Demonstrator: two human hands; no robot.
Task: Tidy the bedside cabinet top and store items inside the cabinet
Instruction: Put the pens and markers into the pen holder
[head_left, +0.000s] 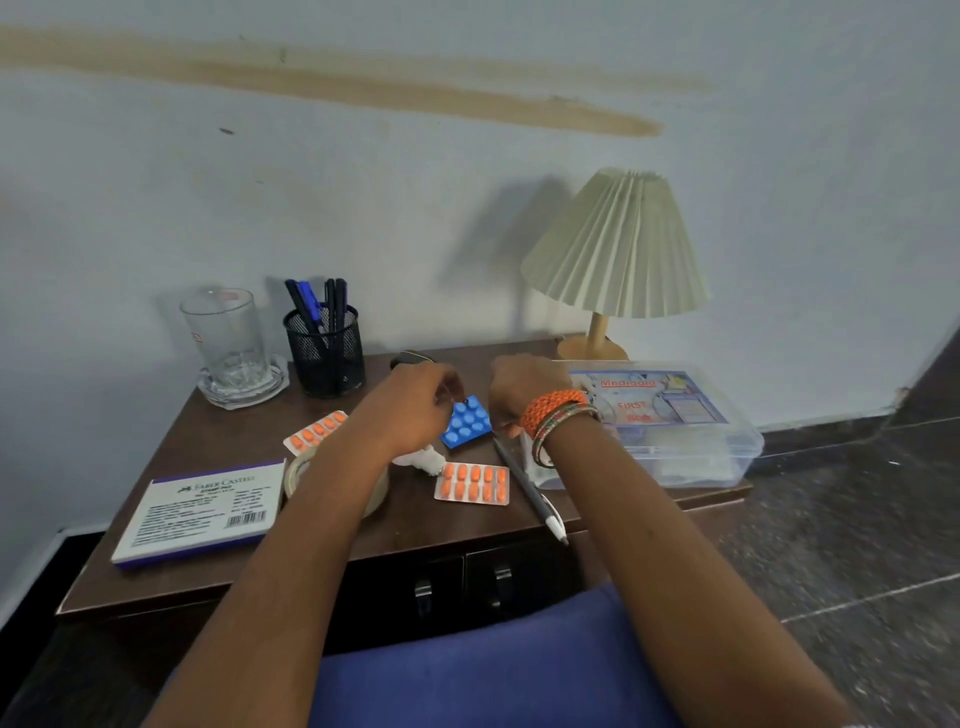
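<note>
My left hand (415, 402) pinches the top corner of a blue pill strip (466, 422), tilted just above the brown cabinet top (171, 441). My right hand (519, 392), bangles on its wrist, hovers beside the strip's right edge with curled fingers; whether it touches the strip is hidden. Two orange pill strips lie flat: one (314, 432) left of my left wrist, one (472, 484) in front of the blue strip. A small white bottle (418, 458) lies under my left hand. A black pen (524, 486) lies diagonally toward the front edge.
A clear first-aid box (670, 421) sits right, a pleated lamp (618, 249) behind it. At the back left stand a glass mug (226, 338) and mesh pen holder (324, 348). A stamp-pad box (200, 512) and tape roll (301, 473) lie front left. Two cabinet door handles (462, 587) show below.
</note>
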